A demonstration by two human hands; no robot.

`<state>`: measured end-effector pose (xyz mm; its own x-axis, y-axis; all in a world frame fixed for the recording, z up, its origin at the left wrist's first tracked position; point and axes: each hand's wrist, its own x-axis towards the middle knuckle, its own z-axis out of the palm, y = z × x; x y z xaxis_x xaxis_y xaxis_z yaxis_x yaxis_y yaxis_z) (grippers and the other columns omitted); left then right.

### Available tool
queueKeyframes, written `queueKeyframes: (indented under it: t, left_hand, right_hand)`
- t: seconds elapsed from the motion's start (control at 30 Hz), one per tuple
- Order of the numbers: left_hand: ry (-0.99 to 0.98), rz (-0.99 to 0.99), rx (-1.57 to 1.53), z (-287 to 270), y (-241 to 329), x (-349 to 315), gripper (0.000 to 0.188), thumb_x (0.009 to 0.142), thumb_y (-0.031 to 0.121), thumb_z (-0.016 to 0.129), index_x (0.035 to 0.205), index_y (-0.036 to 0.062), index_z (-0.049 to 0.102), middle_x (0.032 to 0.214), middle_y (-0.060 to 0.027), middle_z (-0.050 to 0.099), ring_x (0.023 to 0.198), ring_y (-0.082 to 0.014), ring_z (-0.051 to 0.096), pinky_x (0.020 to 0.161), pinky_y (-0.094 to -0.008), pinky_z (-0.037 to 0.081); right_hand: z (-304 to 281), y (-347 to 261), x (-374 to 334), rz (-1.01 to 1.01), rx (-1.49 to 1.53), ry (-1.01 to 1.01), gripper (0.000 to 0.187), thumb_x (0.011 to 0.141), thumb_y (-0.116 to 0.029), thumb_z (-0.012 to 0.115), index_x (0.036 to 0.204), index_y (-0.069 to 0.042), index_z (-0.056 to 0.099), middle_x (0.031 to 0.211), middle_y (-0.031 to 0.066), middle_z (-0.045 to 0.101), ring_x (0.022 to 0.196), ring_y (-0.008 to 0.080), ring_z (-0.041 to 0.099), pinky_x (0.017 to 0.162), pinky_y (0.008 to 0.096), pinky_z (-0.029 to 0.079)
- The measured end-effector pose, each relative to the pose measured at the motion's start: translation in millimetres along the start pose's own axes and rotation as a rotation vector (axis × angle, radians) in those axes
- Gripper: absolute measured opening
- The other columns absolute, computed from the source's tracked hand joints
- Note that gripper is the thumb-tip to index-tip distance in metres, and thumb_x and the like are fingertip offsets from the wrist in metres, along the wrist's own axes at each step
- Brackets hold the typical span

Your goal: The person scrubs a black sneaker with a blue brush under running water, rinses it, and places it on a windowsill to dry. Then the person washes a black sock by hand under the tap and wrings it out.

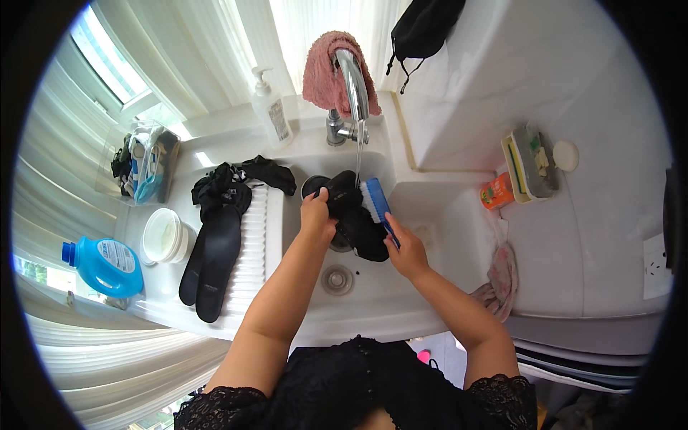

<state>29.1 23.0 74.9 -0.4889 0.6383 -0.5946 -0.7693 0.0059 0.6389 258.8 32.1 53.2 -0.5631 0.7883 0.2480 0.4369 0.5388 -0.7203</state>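
Over the sink [387, 287], my left hand [317, 215] is closed on a black shoe [345, 192] held up below the tap. Another black piece [364, 235], perhaps a second shoe or part of the same one, is just beneath it. My right hand [405, 249] grips the handle of a blue scrub brush [380, 201]. Its white bristles face left, close against the shoe. Water [359, 159] runs from the chrome tap [353, 82] beside the bristles; where it lands is partly hidden.
Black insoles [228, 247] and crumpled black cloth [222, 188] lie on the ridged washboard [254, 247]. At left stand a blue detergent jug [111, 266], white tubs [163, 235] and a clear bin [147, 161]. A pump bottle [272, 118] is behind; a pink towel [321, 75] drapes the tap.
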Motion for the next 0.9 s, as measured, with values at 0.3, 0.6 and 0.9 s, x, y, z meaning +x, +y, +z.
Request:
queueKeyframes:
  t: [0.3,0.6,0.9]
  left_hand:
    - [-0.225,0.300,0.868,-5.3,6.5,66.2,0.027,0.082,0.007,0.058,0.108,0.0080,0.067,0.090,-0.0071,0.064,0.084,-0.0159,0.057,0.074,-0.0284,0.046]
    - [0.156,1.162,1.632,-1.5,-20.9,58.5,0.024,0.083,0.017,0.060,0.105,0.0104,0.069,0.121,-0.0159,0.057,0.117,-0.0356,0.049,0.096,-0.0475,0.039]
    - [-0.253,1.218,2.161,16.1,-24.0,29.2,0.057,0.081,0.057,0.060,0.124,0.0194,0.056,0.113,-0.0173,0.053,0.116,-0.0419,0.043,0.096,-0.0593,0.033]
  right_hand:
    - [-4.2,9.2,2.5,0.193,-0.042,-0.181,0.060,0.084,-0.008,0.062,0.140,-0.019,0.044,0.094,0.0142,0.065,0.083,0.0303,0.063,0.076,0.0409,0.050]
    - [5.4,3.9,0.4,0.387,0.052,-0.236,0.061,0.083,-0.012,0.066,0.140,-0.016,0.045,0.088,0.0132,0.066,0.083,0.0292,0.064,0.077,0.0377,0.050]
    - [3.3,0.7,-5.4,0.463,0.080,-0.273,0.062,0.083,-0.015,0.066,0.141,-0.011,0.043,0.088,0.0105,0.066,0.080,0.0257,0.063,0.076,0.0347,0.049]
